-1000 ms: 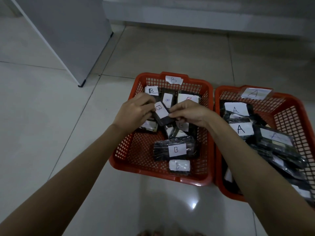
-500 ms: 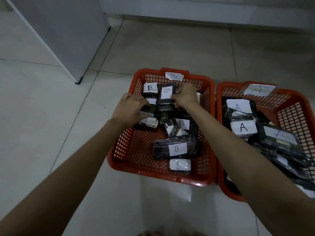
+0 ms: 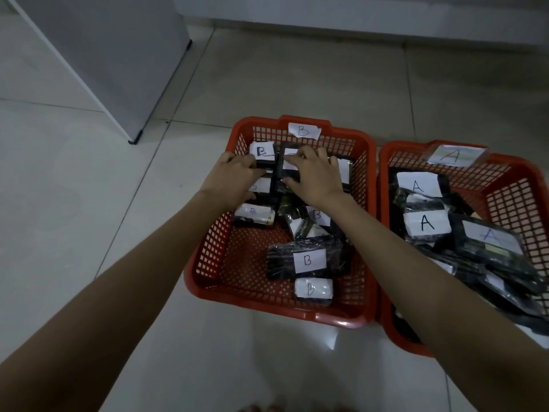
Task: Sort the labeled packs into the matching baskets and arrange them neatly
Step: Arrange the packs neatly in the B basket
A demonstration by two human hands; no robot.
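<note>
Two red plastic baskets stand side by side on the floor. The left basket (image 3: pixel 208 263) carries a "B" tag on its far rim and holds several black packs with white B labels. The right basket (image 3: pixel 531 185) carries an "A" tag and holds several A-labelled packs (image 3: pixel 426 223). My right hand (image 3: pixel 315 176) lies flat on a black B pack (image 3: pixel 283 172) at the far end of the B basket, fingers around its edges. My left hand (image 3: pixel 234 176) rests beside it, fingers touching the neighbouring packs. A larger B pack (image 3: pixel 307 260) lies nearer me.
A grey cabinet (image 3: pixel 118 55) stands at the back left on the pale tiled floor. A wall base runs along the far side. The baskets touch each other; bare tile lies left of the B basket and in front of it.
The B pack that both hands held above the basket's middle has been carried to the far end and laid down among the other packs. Both hands moved forward with it.
</note>
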